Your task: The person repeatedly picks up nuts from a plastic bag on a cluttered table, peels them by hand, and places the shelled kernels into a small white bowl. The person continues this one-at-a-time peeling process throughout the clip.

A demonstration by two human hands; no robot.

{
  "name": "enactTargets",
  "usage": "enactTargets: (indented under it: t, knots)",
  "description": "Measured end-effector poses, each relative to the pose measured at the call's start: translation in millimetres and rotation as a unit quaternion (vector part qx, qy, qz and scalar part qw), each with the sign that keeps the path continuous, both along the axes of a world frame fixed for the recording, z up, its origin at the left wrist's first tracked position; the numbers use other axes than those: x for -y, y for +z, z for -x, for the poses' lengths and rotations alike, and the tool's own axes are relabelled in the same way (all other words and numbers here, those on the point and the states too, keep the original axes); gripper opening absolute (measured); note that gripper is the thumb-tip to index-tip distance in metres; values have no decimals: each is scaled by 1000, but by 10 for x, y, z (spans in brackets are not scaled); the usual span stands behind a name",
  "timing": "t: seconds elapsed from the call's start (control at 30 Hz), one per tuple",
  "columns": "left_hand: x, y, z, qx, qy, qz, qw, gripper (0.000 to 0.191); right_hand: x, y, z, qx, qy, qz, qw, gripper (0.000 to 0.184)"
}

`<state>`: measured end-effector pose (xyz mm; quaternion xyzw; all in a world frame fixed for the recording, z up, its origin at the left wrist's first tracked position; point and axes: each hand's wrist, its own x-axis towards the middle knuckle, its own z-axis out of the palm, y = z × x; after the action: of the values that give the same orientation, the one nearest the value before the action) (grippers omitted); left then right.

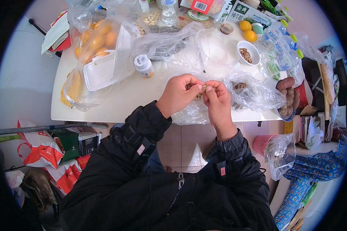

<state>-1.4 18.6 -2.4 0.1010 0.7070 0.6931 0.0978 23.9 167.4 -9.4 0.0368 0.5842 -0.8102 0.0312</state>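
Note:
Near the table's front edge, my left hand (pixel 182 91) and my right hand (pixel 219 101) meet at the fingertips, pinching a small tan piece (pixel 204 87), perhaps a nut or a bit of shell. Brown pieces show behind the fingers, partly hidden. Beneath both hands lies a crumpled clear plastic bag (pixel 190 115). Just right of my right hand, another clear plastic bag (pixel 256 91) holds brown, nut-like pieces (pixel 240 85). A white bowl (pixel 256 61) with small brown pieces (pixel 245 55) stands beyond it. A white pill bottle (pixel 144 66) stands beyond my left hand.
On the white table (pixel 118 111), a foam box (pixel 99 73) and bagged oranges (pixel 99 37) lie left. Plastic water bottles (pixel 280 60) and a bowl of sweet potatoes (pixel 286 96) are at the right. A pink bin (pixel 261 144) with a plastic bag stands on the floor.

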Motion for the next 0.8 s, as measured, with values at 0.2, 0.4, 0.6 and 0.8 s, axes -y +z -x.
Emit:
enactTargets:
  t: [0.2,0.4,0.6,0.8]
  knots:
    - [-6,-46,-1,-17,27,50,998,8,15,-15,-5,-21,0,-34,999,6]
    - [36,-15,63,105,56,-137,983,8,-20,53,27,59,1,161,985,6]
    - [247,40,144,204,-8,-360,910,7,-130,89,52,112,19,334,936,6]
    - [280,75,163,227,1,-376,899,7,-136,88,66,91,43,276,956,5]
